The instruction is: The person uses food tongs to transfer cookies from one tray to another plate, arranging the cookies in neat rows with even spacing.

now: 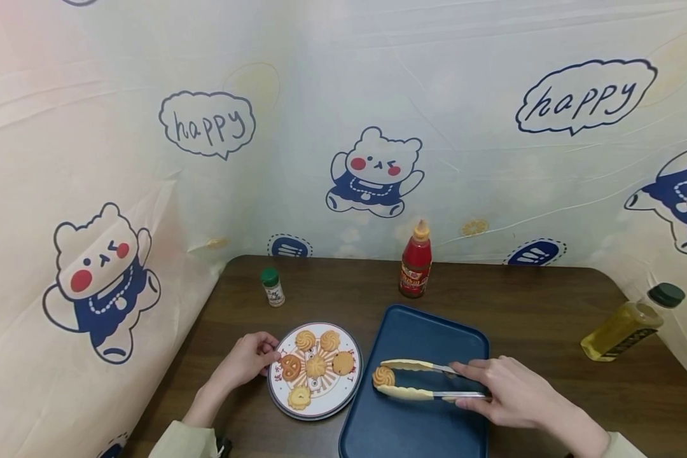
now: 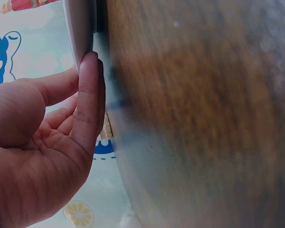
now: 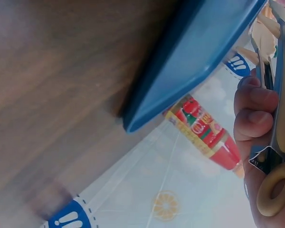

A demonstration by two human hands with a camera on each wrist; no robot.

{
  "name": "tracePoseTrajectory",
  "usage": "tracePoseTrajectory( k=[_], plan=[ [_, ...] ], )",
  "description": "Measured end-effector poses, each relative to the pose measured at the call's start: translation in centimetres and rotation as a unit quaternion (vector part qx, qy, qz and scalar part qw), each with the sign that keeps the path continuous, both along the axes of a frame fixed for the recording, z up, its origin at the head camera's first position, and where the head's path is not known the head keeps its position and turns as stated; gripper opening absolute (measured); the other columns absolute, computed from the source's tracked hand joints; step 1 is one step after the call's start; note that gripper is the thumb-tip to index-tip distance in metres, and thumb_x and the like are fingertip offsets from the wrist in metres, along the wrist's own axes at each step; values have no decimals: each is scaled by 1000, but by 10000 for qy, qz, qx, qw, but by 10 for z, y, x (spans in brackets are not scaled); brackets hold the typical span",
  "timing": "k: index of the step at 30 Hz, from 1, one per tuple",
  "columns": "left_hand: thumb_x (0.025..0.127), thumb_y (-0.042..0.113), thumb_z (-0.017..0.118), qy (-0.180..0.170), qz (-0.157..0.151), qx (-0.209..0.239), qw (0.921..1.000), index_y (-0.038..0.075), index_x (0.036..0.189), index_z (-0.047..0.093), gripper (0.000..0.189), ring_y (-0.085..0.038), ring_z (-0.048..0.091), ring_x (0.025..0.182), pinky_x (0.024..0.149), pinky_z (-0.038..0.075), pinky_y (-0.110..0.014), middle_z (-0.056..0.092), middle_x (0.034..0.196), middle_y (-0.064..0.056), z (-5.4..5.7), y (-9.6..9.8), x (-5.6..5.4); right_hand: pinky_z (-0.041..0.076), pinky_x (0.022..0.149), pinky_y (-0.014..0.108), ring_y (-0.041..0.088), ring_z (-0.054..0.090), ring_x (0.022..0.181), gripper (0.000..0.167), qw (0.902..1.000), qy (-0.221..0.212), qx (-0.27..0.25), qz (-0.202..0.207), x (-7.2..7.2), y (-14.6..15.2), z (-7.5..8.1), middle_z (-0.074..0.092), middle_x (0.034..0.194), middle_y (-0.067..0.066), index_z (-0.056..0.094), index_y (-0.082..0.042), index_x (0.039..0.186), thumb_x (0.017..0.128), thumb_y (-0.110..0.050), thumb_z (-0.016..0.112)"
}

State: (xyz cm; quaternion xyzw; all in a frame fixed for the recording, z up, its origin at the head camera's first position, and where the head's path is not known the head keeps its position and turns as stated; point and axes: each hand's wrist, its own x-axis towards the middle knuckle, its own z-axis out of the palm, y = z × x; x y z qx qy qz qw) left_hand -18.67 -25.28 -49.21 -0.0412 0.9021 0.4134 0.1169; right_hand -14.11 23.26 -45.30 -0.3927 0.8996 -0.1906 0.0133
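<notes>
My left hand [image 1: 250, 357] pinches the left rim of a white plate [image 1: 346, 391], thumb above and fingers below, as the left wrist view shows. Several cookies [image 1: 315, 366] lie on this printed plate, round swirls and a pretzel-like one among them. A darker plate edge shows just under it. In my right hand [image 1: 506, 389] is a pair of tongs [image 1: 412, 394] with cream tips and metal arms, held over the blue tray [image 1: 418, 432]. Between the tong tips sits one swirl cookie [image 1: 383, 376]; whether it touches the tray I cannot tell.
Behind the tray stands a red sauce bottle [image 1: 416, 264]. A small green-capped shaker [image 1: 272, 288] is at the back left of the brown table [image 1: 332, 280], and an oil bottle [image 1: 624, 327] stands at the right. Printed cloth [image 1: 298, 159] hangs behind and beside the table.
</notes>
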Motion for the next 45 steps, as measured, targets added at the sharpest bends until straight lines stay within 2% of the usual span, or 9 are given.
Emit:
tracePoseTrajectory(
  k=[7,14,23,31,38,45],
  plan=[
    [90,0,70,-25,-10,-48,10000,0,107,65,18,-19,58,69,60,57,-30,58,84,-8,1,1,-1,30,39,16,-6,34,46,50,9999,-57,103,18,-6,-10,9,61,83,-13,69,-11,125,95,-49,64],
    [90,0,70,-14,-19,-49,10000,0,107,65,18,-19,58,70,60,58,-30,57,84,-8,0,0,0,33,40,18,-5,37,46,53,9992,-300,242,46,-12,-26,17,64,84,-9,68,-10,127,94,-52,63],
    [90,0,71,-16,-21,-59,10000,0,108,65,18,-19,58,70,60,58,-30,57,84,-8,-1,-2,-1,35,41,18,-4,39,47,56,9990,-337,251,141,-21,-46,16,65,82,-9,69,-10,127,93,-54,63],
    [90,0,71,-32,-37,-71,10000,0,108,65,19,-19,58,71,61,58,-30,57,85,-8,-1,-2,0,31,39,19,-3,37,45,53,9982,-416,288,314,-25,-63,17,65,80,-11,70,-11,125,93,-52,65],
    [90,0,71,-31,-30,-79,10000,0,108,65,19,-19,58,70,61,58,-30,57,84,-8,0,-1,0,28,39,20,-1,36,45,56,9972,-424,400,459,-28,-75,16,73,100,2,70,-11,125,93,-56,63],
    [90,0,70,-39,-20,-59,10000,0,108,65,18,-19,58,71,60,58,-30,58,85,-8,0,-1,-1,31,38,21,1,34,41,57,9952,-702,494,462,-29,-83,17,73,106,3,68,-11,129,93,-55,64]
  ],
)
